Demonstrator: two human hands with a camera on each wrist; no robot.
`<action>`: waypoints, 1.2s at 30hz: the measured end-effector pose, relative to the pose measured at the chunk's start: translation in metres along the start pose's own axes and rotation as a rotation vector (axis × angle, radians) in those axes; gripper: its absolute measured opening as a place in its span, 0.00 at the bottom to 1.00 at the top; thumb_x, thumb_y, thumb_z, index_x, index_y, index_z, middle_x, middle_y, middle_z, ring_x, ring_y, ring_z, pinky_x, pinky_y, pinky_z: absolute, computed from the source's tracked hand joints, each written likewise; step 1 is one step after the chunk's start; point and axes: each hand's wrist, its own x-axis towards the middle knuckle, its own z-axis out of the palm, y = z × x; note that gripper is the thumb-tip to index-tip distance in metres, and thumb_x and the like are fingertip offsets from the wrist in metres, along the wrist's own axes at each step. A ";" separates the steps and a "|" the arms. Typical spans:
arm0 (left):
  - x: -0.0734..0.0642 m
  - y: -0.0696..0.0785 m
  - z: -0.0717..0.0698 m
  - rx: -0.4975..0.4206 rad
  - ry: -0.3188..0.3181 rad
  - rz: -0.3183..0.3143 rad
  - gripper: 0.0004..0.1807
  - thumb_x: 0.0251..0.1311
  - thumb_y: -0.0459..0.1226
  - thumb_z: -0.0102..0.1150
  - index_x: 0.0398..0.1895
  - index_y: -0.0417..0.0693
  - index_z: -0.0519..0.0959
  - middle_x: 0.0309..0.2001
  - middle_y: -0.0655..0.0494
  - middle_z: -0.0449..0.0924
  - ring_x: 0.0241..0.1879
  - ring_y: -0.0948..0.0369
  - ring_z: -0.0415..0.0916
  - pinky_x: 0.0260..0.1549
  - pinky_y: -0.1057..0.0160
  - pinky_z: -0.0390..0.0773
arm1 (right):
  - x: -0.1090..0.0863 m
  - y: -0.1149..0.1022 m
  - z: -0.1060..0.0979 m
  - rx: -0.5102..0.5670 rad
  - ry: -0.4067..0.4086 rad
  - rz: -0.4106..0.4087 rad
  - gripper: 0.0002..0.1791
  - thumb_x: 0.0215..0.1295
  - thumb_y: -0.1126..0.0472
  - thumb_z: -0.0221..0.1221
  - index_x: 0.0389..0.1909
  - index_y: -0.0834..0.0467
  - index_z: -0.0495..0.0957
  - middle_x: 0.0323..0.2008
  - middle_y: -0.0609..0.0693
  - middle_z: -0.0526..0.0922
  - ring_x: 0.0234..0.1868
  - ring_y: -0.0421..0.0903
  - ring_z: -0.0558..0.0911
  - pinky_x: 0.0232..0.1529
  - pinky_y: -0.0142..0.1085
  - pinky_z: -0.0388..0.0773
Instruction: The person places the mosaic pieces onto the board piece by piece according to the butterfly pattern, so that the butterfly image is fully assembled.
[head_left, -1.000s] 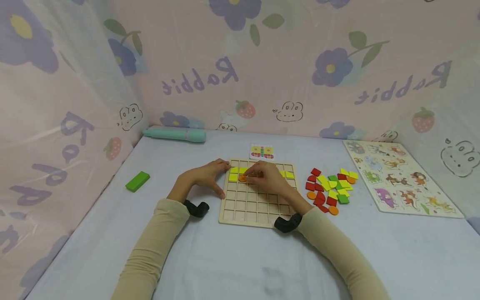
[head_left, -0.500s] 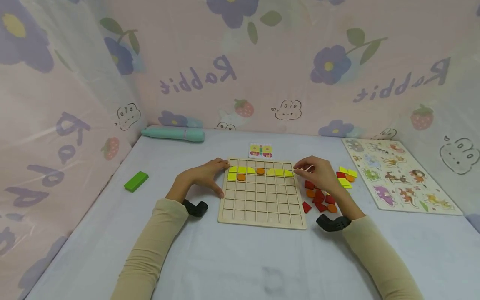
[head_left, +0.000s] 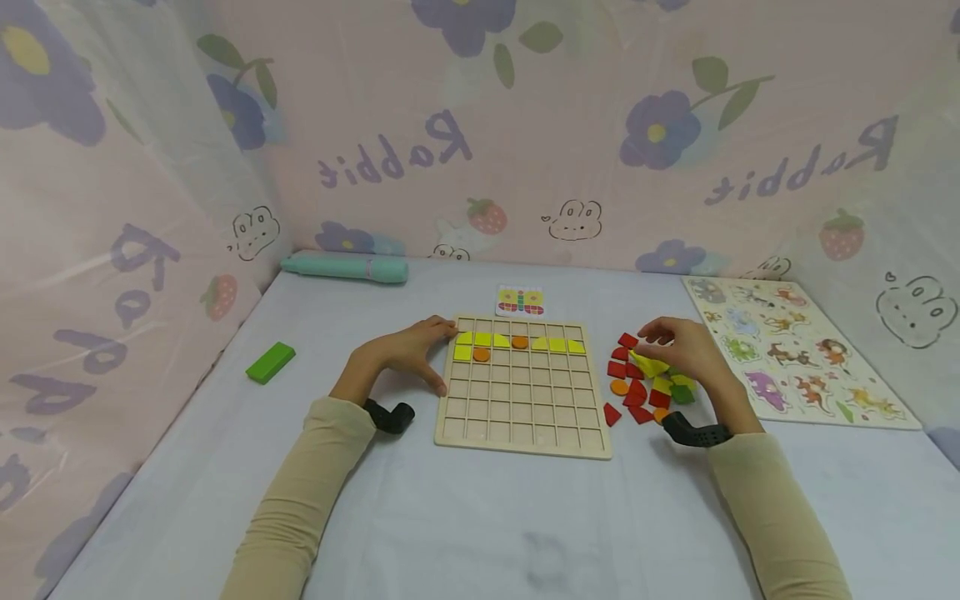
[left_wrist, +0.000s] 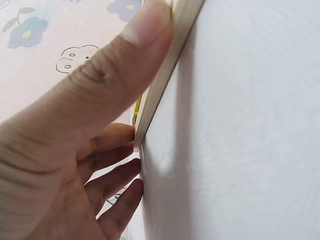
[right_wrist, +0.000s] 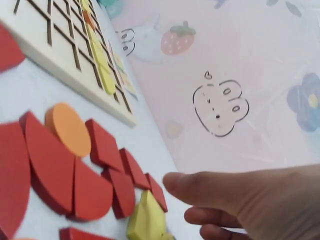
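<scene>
A wooden grid board [head_left: 522,408] lies flat on the table, with yellow tiles [head_left: 483,339] and orange discs [head_left: 519,342] in its two upper rows. My left hand [head_left: 405,346] rests at the board's left side, thumb and fingertips touching the edge; the left wrist view shows the thumb [left_wrist: 147,25] against it. My right hand [head_left: 686,350] hovers at the pile of loose red, yellow, green and orange pieces [head_left: 635,392], fingers loosely bent. In the right wrist view its thumb [right_wrist: 200,187] is near a yellow piece [right_wrist: 147,217], with nothing visibly held.
A small butterfly pattern card [head_left: 521,301] lies behind the board. An animal puzzle board [head_left: 798,358] is at the right. A green block [head_left: 271,362] lies at the left, and a teal pen-shaped case [head_left: 345,267] at the back left.
My right hand has moved from the board's second row, past its right edge, to the loose pieces. The orange disc it covered is now in plain view. My left hand stays put.
</scene>
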 end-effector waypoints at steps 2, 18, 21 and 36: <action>0.000 0.000 0.000 0.003 -0.002 -0.002 0.55 0.37 0.52 0.75 0.69 0.43 0.58 0.70 0.48 0.52 0.71 0.51 0.43 0.68 0.52 0.49 | 0.000 0.005 0.000 -0.014 -0.040 0.036 0.22 0.55 0.51 0.65 0.44 0.63 0.78 0.39 0.60 0.79 0.38 0.53 0.74 0.36 0.38 0.74; -0.001 0.002 -0.001 0.004 0.000 -0.001 0.56 0.37 0.52 0.75 0.69 0.42 0.57 0.70 0.47 0.52 0.71 0.50 0.45 0.67 0.50 0.51 | 0.002 -0.005 0.009 -0.072 -0.009 0.147 0.24 0.53 0.50 0.65 0.41 0.66 0.80 0.36 0.60 0.81 0.33 0.51 0.75 0.28 0.34 0.72; 0.000 0.001 0.000 0.010 -0.002 0.002 0.56 0.37 0.52 0.75 0.69 0.42 0.57 0.69 0.47 0.53 0.70 0.50 0.46 0.67 0.51 0.52 | 0.002 -0.016 0.012 -0.044 0.023 0.107 0.22 0.54 0.51 0.65 0.43 0.64 0.80 0.37 0.60 0.81 0.35 0.52 0.75 0.32 0.38 0.73; -0.001 0.001 -0.001 -0.029 -0.010 -0.011 0.56 0.37 0.51 0.75 0.70 0.44 0.56 0.70 0.49 0.51 0.71 0.52 0.45 0.68 0.52 0.50 | 0.027 -0.111 0.065 0.119 -0.081 -0.372 0.13 0.50 0.60 0.68 0.38 0.60 0.84 0.33 0.49 0.84 0.33 0.45 0.78 0.35 0.36 0.75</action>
